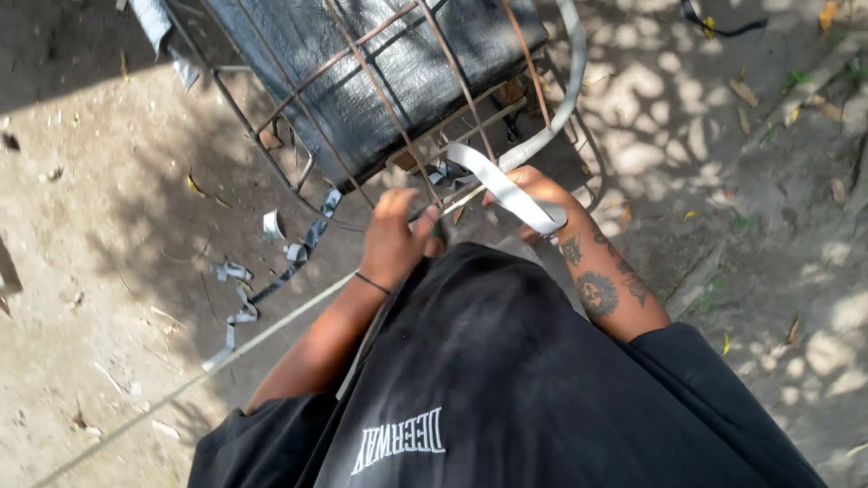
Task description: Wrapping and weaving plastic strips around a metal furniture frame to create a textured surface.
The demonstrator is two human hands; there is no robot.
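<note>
— What's the ground like?
— Bare sandy dirt floor (108, 117), dappled with leaf shade, strewn with dry leaves and cut grey strip scraps (237, 312).
— And the hands?
— The left hand (396, 237) has its fingers curled by the rusty wire frame (362, 99); the right hand (533, 194) has its fingers closed around a flat white strap (506, 190), just beside the frame's lower edge.
</note>
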